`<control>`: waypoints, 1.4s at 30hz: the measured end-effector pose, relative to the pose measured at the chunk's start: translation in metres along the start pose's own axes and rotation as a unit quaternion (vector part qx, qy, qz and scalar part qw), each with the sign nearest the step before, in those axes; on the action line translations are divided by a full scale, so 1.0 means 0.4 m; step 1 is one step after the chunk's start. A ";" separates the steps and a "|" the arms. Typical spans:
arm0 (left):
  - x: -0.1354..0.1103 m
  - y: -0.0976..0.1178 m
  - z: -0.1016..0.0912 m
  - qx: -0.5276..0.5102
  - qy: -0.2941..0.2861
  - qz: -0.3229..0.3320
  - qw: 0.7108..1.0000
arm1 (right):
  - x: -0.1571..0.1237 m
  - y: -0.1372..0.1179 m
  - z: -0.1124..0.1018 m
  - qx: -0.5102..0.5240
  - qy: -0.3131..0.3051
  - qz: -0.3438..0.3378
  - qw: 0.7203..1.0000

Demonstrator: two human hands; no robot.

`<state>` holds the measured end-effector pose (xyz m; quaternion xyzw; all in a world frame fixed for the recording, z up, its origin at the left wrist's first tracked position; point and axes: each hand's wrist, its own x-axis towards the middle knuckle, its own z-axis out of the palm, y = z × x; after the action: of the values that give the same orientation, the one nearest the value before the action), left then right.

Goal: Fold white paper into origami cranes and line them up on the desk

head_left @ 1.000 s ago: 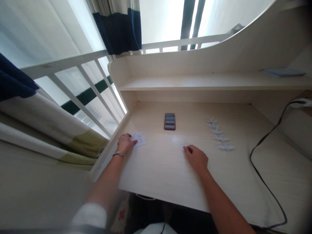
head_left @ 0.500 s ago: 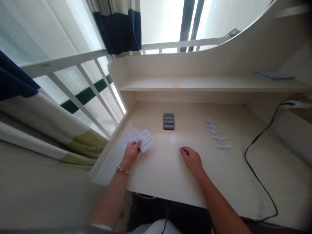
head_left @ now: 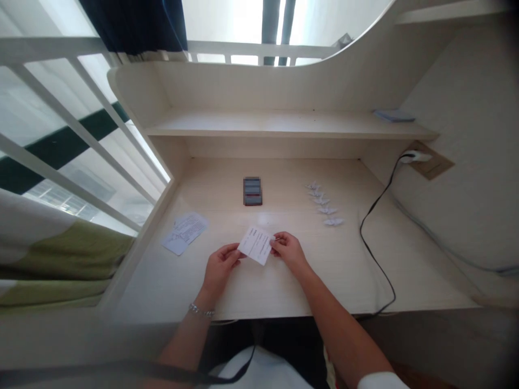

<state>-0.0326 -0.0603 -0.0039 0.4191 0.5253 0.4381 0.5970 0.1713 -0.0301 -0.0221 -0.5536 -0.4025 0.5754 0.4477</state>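
Note:
A square sheet of printed paper [head_left: 256, 245] is held between both hands above the desk. My left hand [head_left: 221, 266] pinches its left corner, and a silver chain bracelet circles that wrist. At the opposite corner, my right hand [head_left: 288, 250] grips the sheet between thumb and fingers. Off to the left, more printed paper sheets [head_left: 185, 232] lie on the desk, overlapping. Several small folded white paper pieces [head_left: 326, 210] stand in a slanting row to the right of the hands.
Behind the sheet, a dark phone-like device [head_left: 252, 191] with a blurred screen rests on the desk [head_left: 259, 294]. A black cable [head_left: 375, 259] runs down the right side from a wall socket. Over the back of the desk runs a shelf [head_left: 259, 123]; white railings [head_left: 81, 135] stand at left.
My left hand has carried one sheet rightward, away from the others on the desk. My right hand has moved in and taken its other corner. The camera view has swung right.

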 end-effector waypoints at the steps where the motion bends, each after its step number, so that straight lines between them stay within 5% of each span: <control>1: -0.001 0.003 -0.010 0.032 0.005 0.019 0.999 | 0.001 -0.002 -0.011 -0.003 -0.003 0.003 1.000; 4: -0.001 0.012 -0.022 0.191 0.030 0.106 0.975 | 0.003 -0.005 -0.037 -0.012 -0.019 0.007 1.000; 9: 0.020 0.014 0.001 0.427 -0.041 0.289 0.856 | 0.008 -0.008 -0.052 -0.032 -0.054 0.013 0.998; 14: 0.021 -0.005 0.033 0.488 -0.134 0.327 0.798 | -0.005 -0.023 -0.081 -0.174 -0.011 -0.049 0.983; 17: 0.005 -0.013 0.046 0.493 -0.137 0.308 0.802 | -0.045 -0.030 -0.106 -0.287 0.032 -0.107 0.951; 22: -0.012 -0.012 0.051 0.480 -0.127 0.294 0.817 | -0.122 -0.029 -0.095 -0.407 -0.073 -0.219 0.884; 25: -0.012 -0.009 0.051 0.467 -0.130 0.286 0.827 | -0.132 -0.017 -0.072 -0.458 -0.088 -0.228 0.855; 34: 0.002 0.000 0.061 0.447 -0.069 0.171 0.875 | -0.102 -0.011 -0.060 -0.431 -0.038 -0.170 0.885; 42: 0.023 -0.007 0.099 0.482 0.044 0.129 0.866 | -0.077 -0.025 -0.019 -0.446 0.059 -0.059 0.891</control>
<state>0.0076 -0.0539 -0.0050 0.6991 0.6380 0.2214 0.2352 0.1792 -0.0572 -0.0045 -0.7033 -0.6214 0.2745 0.2094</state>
